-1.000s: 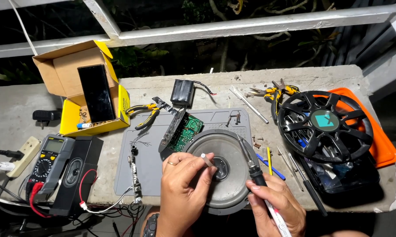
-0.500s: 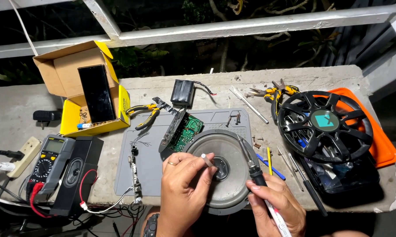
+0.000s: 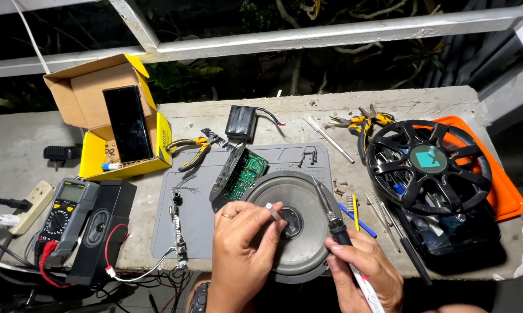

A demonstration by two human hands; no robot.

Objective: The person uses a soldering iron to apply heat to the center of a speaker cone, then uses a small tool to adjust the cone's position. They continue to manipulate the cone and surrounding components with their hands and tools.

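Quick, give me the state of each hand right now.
Left hand: closed, pinching a thin white stick over the speaker cone.
Right hand: closed around a soldering iron, tip at the cone.

Both hands bare, no gloves. Left hand [image 3: 242, 246]: one thin gold-coloured ring [image 3: 227, 216] on a finger, apparently the ring finger, though the angle leaves this uncertain. Right hand [image 3: 365, 272]: no ring or band visible. Wrists uncovered at the frame's lower edge; no sleeve or watch seen.
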